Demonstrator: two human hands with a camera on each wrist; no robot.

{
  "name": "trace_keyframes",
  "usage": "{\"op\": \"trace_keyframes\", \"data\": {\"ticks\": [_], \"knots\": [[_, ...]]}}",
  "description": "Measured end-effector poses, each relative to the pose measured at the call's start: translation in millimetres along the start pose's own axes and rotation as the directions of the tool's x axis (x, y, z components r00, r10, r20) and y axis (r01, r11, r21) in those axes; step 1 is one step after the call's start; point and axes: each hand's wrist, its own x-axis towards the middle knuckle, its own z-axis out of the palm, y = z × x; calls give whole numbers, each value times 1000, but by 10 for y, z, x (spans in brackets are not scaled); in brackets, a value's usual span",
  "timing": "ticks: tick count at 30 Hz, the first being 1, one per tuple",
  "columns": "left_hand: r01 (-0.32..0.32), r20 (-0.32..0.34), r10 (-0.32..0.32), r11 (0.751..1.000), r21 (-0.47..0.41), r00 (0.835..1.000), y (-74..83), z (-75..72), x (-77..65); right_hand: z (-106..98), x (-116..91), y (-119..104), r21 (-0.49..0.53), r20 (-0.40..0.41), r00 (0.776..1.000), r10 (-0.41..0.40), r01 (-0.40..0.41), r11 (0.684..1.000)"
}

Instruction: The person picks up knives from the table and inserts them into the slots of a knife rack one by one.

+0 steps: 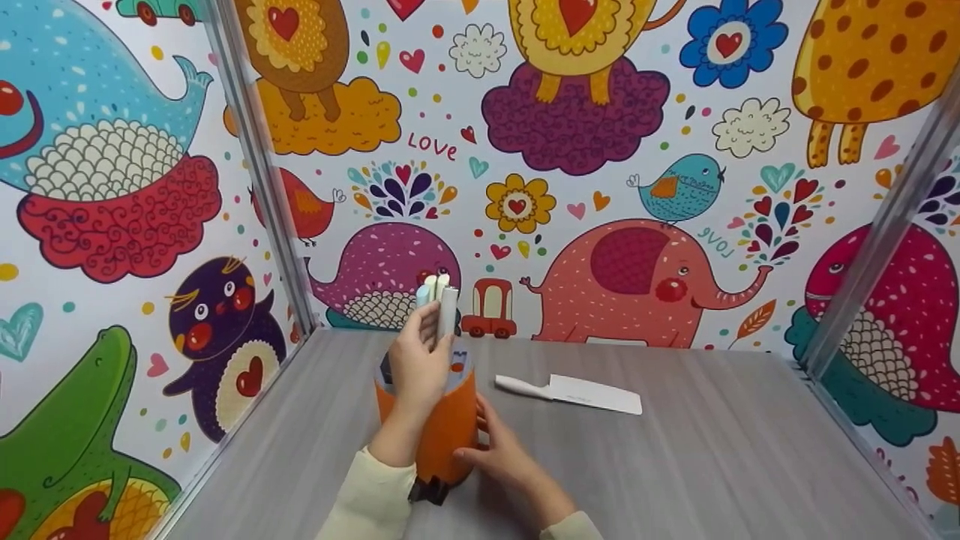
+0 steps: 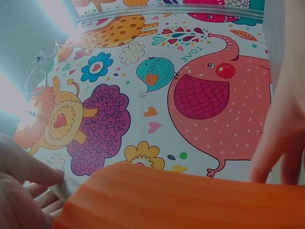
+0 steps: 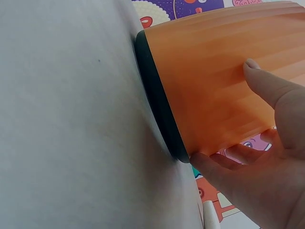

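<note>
An orange knife block (image 1: 446,442) with a grey top stands upright on the table. Above its top, my left hand (image 1: 420,367) grips a light-coloured knife handle (image 1: 448,309). More pale handles cluster beside that one, partly behind the fingers, and I cannot tell how many the hand holds. In the left wrist view the thumb and fingers of the left hand (image 2: 24,188) close about a whitish handle (image 2: 69,187). My right hand (image 3: 267,157) holds the block's side low down, thumb on one face and fingers round the other, near the dark base (image 3: 159,102).
A white cleaver (image 1: 592,395) lies flat to the right of the block, its handle pointing left. The grey wood-grain table (image 1: 675,465) is bounded by printed panels (image 1: 615,180) at the back and sides, joined by metal corner posts (image 1: 262,172).
</note>
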Motion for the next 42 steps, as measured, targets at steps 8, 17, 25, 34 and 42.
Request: {"op": "trace_keyframes", "data": {"ticks": [8,17,25,34,42], "knots": [[-96,-55,96,995,4,994,-57,-113,-138,-10,-21,13,36,-2,1000,-29,29,999],[-78,-23,85,976,201,996,-45,-138,-218,-47,-19,18,25,-26,999,-20,20,999],[-90,81,70,957,277,994,-102,4,-200,-18,-24,44,59,-45,999,6,-4,998],[-203,213,137,924,325,967,-111,37,-163,-23,14,53,33,-11,999,-35,35,999],[-135,177,70,914,383,982,-12,70,-211,-15,22,41,23,-9,999,-52,52,998]]}}
